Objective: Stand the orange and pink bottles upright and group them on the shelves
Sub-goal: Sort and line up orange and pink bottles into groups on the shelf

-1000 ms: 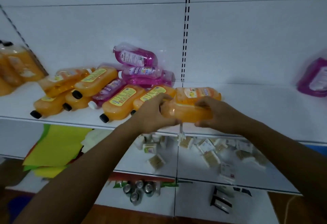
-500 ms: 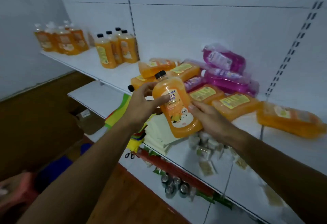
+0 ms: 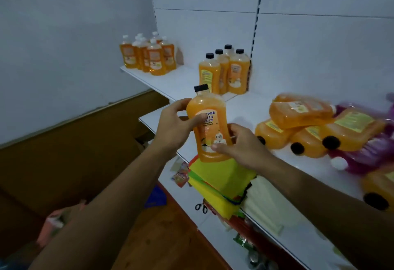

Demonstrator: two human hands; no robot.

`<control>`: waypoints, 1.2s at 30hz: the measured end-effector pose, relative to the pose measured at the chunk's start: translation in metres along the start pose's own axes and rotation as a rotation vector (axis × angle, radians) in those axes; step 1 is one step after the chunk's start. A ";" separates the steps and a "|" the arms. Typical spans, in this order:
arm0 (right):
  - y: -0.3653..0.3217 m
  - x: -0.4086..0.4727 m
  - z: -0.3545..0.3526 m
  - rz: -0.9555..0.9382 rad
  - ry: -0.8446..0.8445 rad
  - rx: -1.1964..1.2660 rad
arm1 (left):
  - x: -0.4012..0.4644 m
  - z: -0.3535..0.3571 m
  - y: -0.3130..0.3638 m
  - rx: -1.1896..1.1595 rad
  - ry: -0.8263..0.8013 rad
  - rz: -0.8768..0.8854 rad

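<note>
Now both hands point(image 3: 213, 135) grip orange btl point(image 3: 210, 129) upright.

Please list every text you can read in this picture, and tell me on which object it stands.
"や窓を" and "する": blue Japanese print on the label of the held orange bottle; the small lines below are too blurred.
Labels on the standing black-capped bottles and lying orange bottles: too small, blurred.

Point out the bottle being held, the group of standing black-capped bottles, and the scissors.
held bottle point(image 3: 210, 129), head view, on its front label.
black-capped bottles point(image 3: 237, 73), head view, on the body of the front right one.
scissors point(image 3: 201, 207), head view, on the handles, lower shelf.
</note>
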State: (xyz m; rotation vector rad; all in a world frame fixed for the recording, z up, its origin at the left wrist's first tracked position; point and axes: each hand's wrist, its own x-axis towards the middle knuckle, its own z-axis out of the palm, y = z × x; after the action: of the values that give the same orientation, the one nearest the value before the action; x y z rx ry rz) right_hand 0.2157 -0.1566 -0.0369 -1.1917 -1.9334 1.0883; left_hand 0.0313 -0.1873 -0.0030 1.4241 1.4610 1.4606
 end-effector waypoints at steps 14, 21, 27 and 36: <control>0.024 0.217 0.029 -0.019 0.194 -0.039 | 0.206 -0.016 -0.067 0.156 -0.001 0.057; 0.042 0.273 0.036 0.089 0.375 -0.280 | 0.274 -0.016 -0.091 0.236 -0.112 0.129; 0.039 0.283 0.049 0.137 0.486 -0.253 | 0.295 -0.021 -0.106 0.187 -0.208 0.191; 0.026 0.250 0.069 0.305 0.527 -0.385 | 0.283 -0.031 -0.122 0.255 -0.255 0.300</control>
State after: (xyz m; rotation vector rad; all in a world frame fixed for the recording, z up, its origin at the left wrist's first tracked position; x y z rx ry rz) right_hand 0.0683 0.0553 -0.0729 -1.8174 -1.6093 0.4624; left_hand -0.0921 0.0941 -0.0411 1.9782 1.3502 1.2328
